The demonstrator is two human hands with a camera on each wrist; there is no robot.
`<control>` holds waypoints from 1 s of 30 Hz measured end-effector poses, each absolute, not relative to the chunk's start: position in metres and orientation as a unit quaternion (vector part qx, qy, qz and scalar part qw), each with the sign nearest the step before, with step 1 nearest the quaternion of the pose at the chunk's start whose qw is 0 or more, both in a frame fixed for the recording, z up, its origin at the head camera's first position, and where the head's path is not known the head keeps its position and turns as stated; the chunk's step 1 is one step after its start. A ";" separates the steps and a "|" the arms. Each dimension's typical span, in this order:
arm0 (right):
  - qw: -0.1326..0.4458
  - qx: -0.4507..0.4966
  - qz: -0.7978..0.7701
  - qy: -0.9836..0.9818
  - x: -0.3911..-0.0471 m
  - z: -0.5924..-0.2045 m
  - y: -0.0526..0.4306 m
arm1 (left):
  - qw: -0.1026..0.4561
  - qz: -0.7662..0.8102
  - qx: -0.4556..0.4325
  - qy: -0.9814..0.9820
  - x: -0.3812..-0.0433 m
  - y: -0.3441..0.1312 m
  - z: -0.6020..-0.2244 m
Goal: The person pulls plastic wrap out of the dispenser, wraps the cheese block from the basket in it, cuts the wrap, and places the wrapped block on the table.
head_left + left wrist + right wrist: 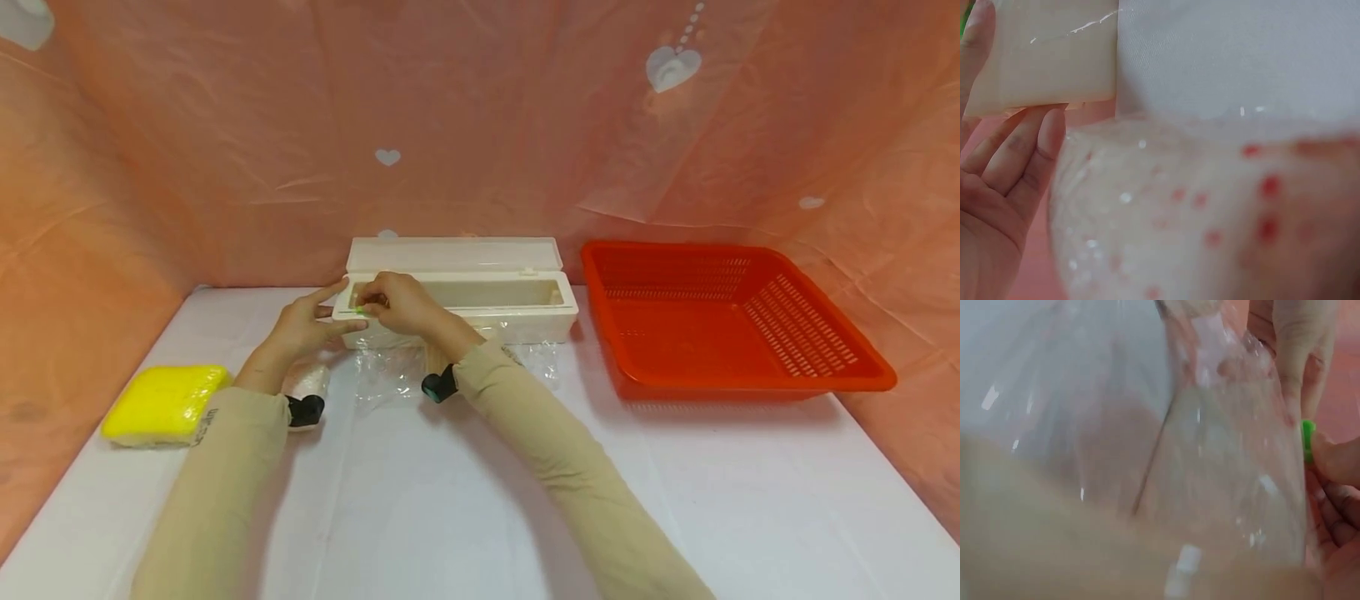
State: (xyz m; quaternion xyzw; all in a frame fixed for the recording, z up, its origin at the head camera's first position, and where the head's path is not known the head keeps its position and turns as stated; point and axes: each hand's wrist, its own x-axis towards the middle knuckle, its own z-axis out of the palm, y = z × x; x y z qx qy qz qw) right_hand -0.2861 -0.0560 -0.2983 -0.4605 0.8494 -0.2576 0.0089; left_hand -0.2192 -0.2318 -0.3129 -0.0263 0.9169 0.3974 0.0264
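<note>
A long white box stands at the back of the table, its lid raised. My left hand holds the box's left end, thumb along the front and fingers at the end wall. Between thumb and fingers, my right hand pinches a small green plastic piece at the left of the front rim. Clear plastic film hangs before the box and spreads onto the table; it covers much of the right wrist view.
A film-wrapped yellow block lies at the left. Under my left wrist sits a wrapped white pack with red spots, partly hidden. A red plastic basket stands at the right. Pink cloth with hearts hangs behind the table.
</note>
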 end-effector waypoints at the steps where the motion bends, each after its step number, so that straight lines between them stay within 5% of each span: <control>1: 0.006 -0.458 -0.255 0.851 -0.286 -0.298 -0.053 | 0.026 0.402 -0.027 0.915 -0.219 -0.233 -0.313; 30: -0.026 -0.434 -0.267 0.860 -0.297 -0.303 0.026 | 0.048 0.442 -0.030 0.895 -0.222 -0.231 -0.314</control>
